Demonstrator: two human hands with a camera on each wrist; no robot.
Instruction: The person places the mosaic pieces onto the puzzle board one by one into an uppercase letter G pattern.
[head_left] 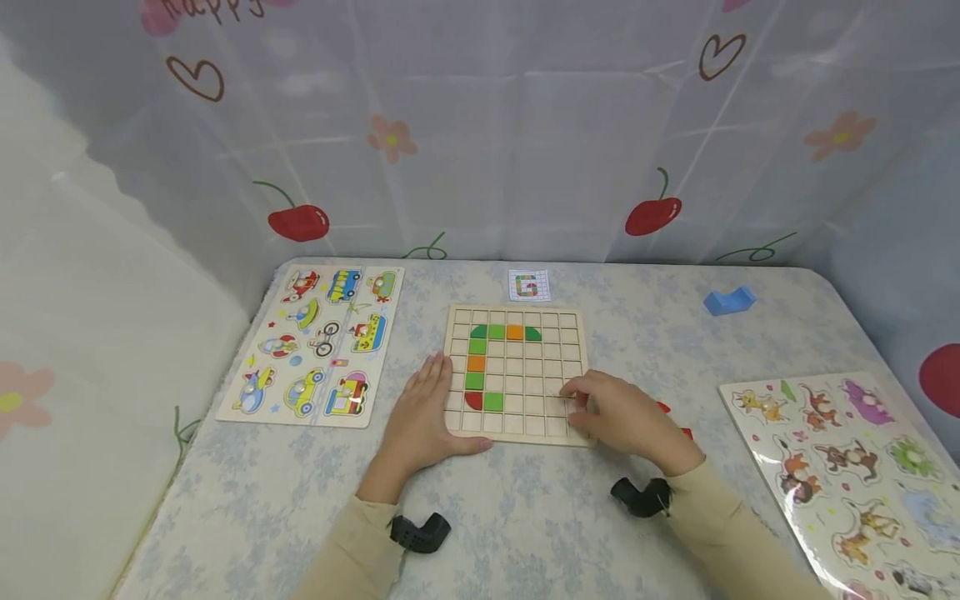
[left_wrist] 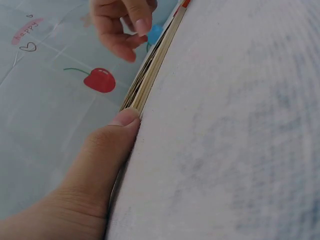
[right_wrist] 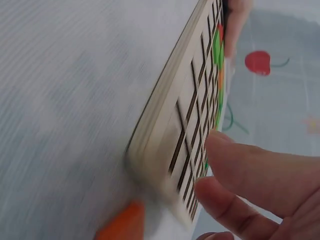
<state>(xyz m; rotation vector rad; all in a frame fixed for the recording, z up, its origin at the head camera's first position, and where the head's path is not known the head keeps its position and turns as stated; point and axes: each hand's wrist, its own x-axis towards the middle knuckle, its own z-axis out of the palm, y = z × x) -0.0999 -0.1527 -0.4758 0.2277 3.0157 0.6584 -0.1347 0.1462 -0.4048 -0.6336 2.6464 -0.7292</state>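
Tan sleeves [head_left: 352, 542] sat nearest the camera, both cut off at the bottom of the head view, each with a black wrist device [head_left: 420, 532] at the cuff. Between them was a flat wooden board [head_left: 536, 404], pale and squarish, ruled into little square cells.

Nine tiles [head_left: 476, 363] filled part of it: a row near the top, a column down the left, plus one at the bottom beside the corner piece. Mostly bright green and orange squares, but three corners were rounded, two dark green and one red.

Left hand [head_left: 420, 412] was flat, fingers straight along the board's left side, thumb against the near edge. Right hand [head_left: 626, 412] hovered over the right-hand columns, fingers loosely bent, thumb and index apart with nothing visible between them. Couldn't tell if the fingertips touched wood.

Two red pieces [head_left: 687, 433] poked out from behind that hand, so their shapes were mostly hidden. Right wrist view also caught a blurry orange-red piece [right_wrist: 123, 222], cut off at the bottom.

Past the board lay a small printed card [head_left: 529, 285] and a notched blue block [head_left: 730, 301]. Vehicle puzzle [head_left: 306, 346] on the left, shiny animal puzzle [head_left: 825, 483] cut off on the right, all on a mottled blue-white cloth [head_left: 525, 517].
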